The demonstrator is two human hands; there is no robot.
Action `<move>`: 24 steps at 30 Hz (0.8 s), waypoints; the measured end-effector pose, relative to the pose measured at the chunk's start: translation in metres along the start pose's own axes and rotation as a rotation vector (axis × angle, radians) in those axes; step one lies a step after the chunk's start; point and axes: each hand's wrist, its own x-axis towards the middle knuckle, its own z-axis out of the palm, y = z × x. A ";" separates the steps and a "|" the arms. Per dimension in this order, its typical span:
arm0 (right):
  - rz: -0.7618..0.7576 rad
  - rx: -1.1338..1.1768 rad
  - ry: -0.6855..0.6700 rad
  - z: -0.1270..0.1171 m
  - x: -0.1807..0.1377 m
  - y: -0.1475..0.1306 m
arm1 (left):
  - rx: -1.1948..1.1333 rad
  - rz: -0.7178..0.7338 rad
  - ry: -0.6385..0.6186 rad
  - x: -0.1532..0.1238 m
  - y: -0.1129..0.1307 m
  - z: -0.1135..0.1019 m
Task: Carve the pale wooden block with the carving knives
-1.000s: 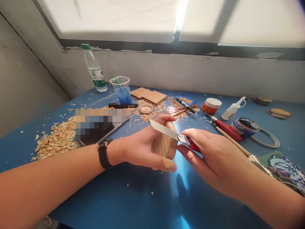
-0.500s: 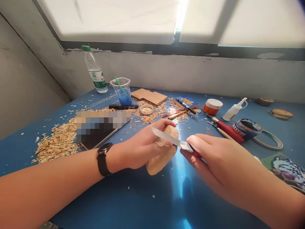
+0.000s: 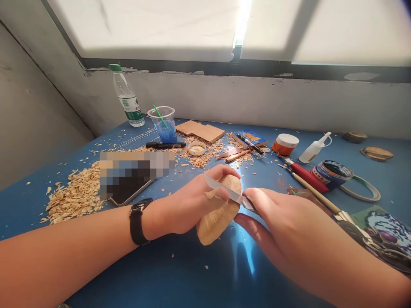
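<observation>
My left hand (image 3: 195,199), with a black watch (image 3: 138,220) on its wrist, is wrapped round a pale, rounded block of wood (image 3: 216,220). My right hand (image 3: 276,214) grips a utility knife (image 3: 224,188), whose handle is mostly hidden by the fingers. The knife's long, flat blade lies across the upper part of the block and points to the upper left. Its edge is at the wood, close by my left thumb. A thin curl of wood shows beside the blade.
Wood shavings (image 3: 73,192) are heaped at the left, beside a phone (image 3: 135,192). Behind stand a water bottle (image 3: 128,100), a plastic cup (image 3: 165,128) and flat wooden boards (image 3: 202,129). At the right are a paint jar (image 3: 285,144), a glue bottle (image 3: 314,149), brushes (image 3: 316,192) and a tape roll (image 3: 366,188).
My right hand has shifted slightly left and down with the knife. The block sits a little lower, and more of the brushes and tools behind my right hand shows.
</observation>
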 end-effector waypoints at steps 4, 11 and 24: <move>0.011 -0.001 0.090 -0.001 -0.001 -0.010 | -0.011 0.002 0.054 -0.003 -0.004 0.003; 0.062 0.111 -0.004 -0.007 0.002 -0.012 | 0.063 0.004 0.085 -0.003 -0.006 0.003; 0.133 0.215 -0.071 -0.004 0.005 -0.019 | 0.108 0.064 0.100 -0.010 -0.005 0.005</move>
